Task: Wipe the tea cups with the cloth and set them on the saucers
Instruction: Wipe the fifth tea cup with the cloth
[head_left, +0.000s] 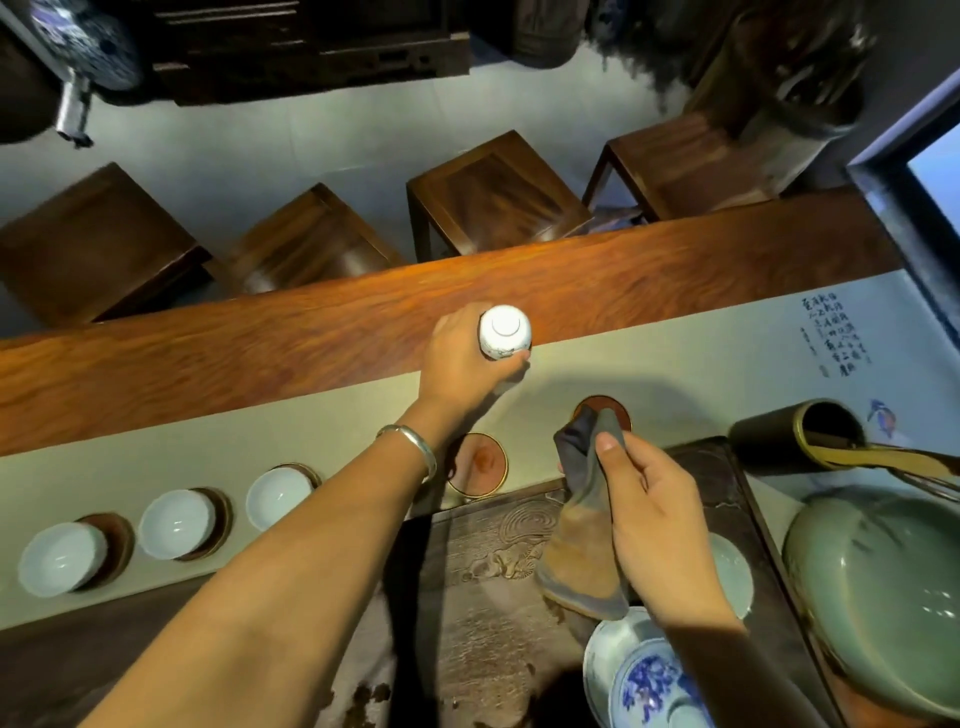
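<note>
We see one white cup (504, 332) held upside down at twelve o'clock, foot ring up. Three pale cups sit upright on dark saucers at eight o'clock (62, 557), (176, 522), (279, 496). Two reddish saucers (478, 464), (605, 410) lie bare at centre. The grey-brown cloth (584, 525) hangs crumpled at four o'clock.

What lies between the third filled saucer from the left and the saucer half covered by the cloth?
In the head view, one bare saucer lies between the third cup on its saucer and the saucer behind the cloth; the left forearm crosses above that stretch.
</note>
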